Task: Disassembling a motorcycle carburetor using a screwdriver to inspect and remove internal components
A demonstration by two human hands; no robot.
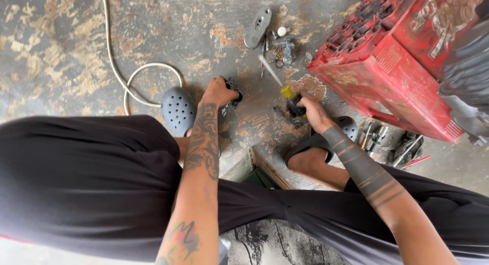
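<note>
My left hand (216,93) reaches down to the stained concrete floor and closes on a small dark metal part (232,98) beside my grey perforated clog (178,110). My right hand (309,112) grips a screwdriver (285,89) by its yellow and black handle, its shaft pointing up and to the left. The screwdriver tip hovers just below a cluster of small metal parts (280,48). My other foot, in a dark clog (326,137), sits just below my right hand.
A red plastic crate (387,71) stands at the right with a dark machine part on it. A grey oval metal plate (258,26), a white cap (281,31) and bolts lie ahead. A white cable (133,74) loops at the left. More tools (392,143) lie by the crate.
</note>
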